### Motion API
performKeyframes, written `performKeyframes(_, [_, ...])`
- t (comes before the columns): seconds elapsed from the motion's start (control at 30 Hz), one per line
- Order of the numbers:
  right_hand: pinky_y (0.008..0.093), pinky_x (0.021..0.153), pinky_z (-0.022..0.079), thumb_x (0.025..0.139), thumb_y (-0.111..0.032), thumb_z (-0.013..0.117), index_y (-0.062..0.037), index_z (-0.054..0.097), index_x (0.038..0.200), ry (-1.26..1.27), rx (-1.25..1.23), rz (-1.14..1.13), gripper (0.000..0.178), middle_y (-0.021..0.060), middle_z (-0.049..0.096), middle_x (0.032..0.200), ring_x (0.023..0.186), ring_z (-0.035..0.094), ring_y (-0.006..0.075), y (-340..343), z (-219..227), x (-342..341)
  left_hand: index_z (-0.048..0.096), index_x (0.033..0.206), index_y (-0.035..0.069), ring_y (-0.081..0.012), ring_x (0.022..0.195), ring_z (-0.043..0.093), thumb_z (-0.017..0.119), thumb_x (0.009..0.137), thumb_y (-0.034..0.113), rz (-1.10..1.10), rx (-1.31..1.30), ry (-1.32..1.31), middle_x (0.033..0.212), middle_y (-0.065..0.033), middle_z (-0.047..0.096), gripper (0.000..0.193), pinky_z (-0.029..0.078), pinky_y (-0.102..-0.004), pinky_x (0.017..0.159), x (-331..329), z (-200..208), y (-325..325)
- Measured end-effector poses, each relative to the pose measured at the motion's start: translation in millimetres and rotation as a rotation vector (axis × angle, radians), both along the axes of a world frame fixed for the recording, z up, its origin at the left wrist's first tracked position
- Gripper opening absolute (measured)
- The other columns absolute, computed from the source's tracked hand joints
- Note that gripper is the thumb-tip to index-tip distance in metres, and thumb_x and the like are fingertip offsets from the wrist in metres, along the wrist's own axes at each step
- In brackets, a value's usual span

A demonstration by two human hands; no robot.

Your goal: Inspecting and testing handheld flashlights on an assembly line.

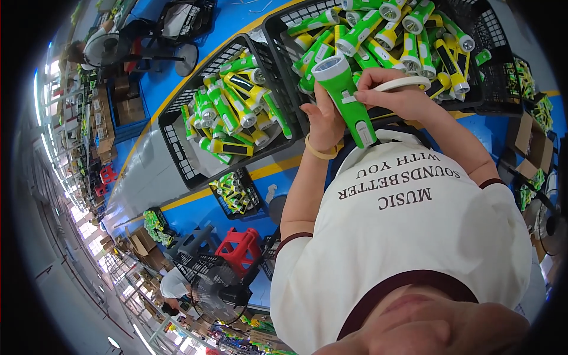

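Note:
A green flashlight (349,97) with a white lens head and a white slide switch stands tilted in front of my chest. My left hand (325,121), with a yellow band at its wrist, holds it from the left side; some fingers are hidden behind it. My right hand (384,94) is closed, its thumb and fingertips at the flashlight's side by the switch. A thin white ring-shaped thing (408,81) lies along the right hand; how it is held cannot be made out. Just beyond both hands, a black crate (278,38) is heaped with green and yellow flashlights (384,35).
Left of it, a second black crate (188,171) holds more flashlights (228,112). A smaller crate of flashlights (234,192) sits lower on the blue floor. Red stool (239,247), black fan (219,294) and another person (174,285) appear lower left. Cardboard boxes (532,142) stand at right.

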State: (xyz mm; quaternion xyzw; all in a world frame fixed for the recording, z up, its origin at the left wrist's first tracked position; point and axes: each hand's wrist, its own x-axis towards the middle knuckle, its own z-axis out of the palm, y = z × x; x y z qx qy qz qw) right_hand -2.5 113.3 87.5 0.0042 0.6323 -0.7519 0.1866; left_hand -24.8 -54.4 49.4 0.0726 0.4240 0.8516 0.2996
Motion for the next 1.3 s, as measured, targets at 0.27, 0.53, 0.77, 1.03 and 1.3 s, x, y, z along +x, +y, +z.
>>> performKeyframes(0.27, [0.0221, 0.059, 0.044, 0.082, -0.018, 0.061, -0.0032, 0.051, 0.078, -0.027, 0.079, 0.008, 0.019, 0.0015, 0.054, 0.071, 0.066, 0.053, 0.0075, -27.5, -10.1, -13.1, 0.032, 0.123, 0.006, -0.0223, 0.089, 0.058, 0.044, 0.091, 0.024, 0.091, 0.005, 0.051, 0.109, -0.0131, 0.051, 0.039, 0.052, -0.0366, 0.069, 0.8, -6.3, -24.0])
performKeyframes(0.53, [0.0211, 0.057, 0.041, 0.082, -0.016, 0.061, -0.0044, 0.052, 0.08, 0.04, 0.174, 0.097, 0.014, -0.0004, 0.055, 0.072, 0.065, 0.05, 0.0056, -90.6, -28.5, -53.7, 0.042, 0.105, 0.003, -0.0179, 0.07, 0.06, 0.056, 0.083, 0.009, 0.27, -0.088, -0.143, 0.087, -0.0093, 0.056, 0.026, 0.053, -0.0305, 0.057, -16.0, -23.9, -91.1])
performKeyframes(0.77, [0.019, 0.056, 0.04, 0.083, -0.015, 0.058, -0.0048, 0.053, 0.078, 0.137, 0.055, -0.099, 0.013, -0.0005, 0.054, 0.069, 0.062, 0.05, 0.0055, -213.0, -67.5, -104.7, 0.049, 0.098, 0.003, -0.0171, 0.06, 0.058, 0.051, 0.085, 0.021, 0.581, -0.089, -0.225, 0.075, -0.0068, 0.057, 0.021, 0.049, -0.0281, 0.053, -70.6, -55.3, -182.1])
performKeyframes(1.03, [0.0211, 0.068, 0.038, 0.086, -0.02, 0.055, -0.0066, 0.052, 0.082, 0.059, 0.214, -0.272, 0.015, 0.0015, 0.054, 0.075, 0.074, 0.05, 0.0084, -139.1, -86.7, -120.2, 0.054, 0.096, -0.005, -0.036, 0.087, 0.059, 0.066, 0.07, 0.037, 0.81, -1.795, 0.146, 0.094, -0.0222, 0.06, 0.05, 0.046, -0.0417, 0.078, -237.5, -173.8, -486.7])
performKeyframes(1.3, [0.0172, 0.049, 0.026, 0.086, -0.02, 0.055, -0.0083, 0.053, 0.087, -0.15, 0.475, -0.576, 0.012, 0.001, 0.057, 0.078, 0.055, 0.035, 0.0029, -42.8, -72.2, -33.6, 0.057, 0.105, -0.001, -0.0386, 0.102, 0.053, 0.048, 0.08, 0.048, 0.034, -2.154, 0.059, 0.108, -0.0252, 0.056, 0.055, 0.042, -0.0447, 0.085, -340.6, -193.4, -469.9])
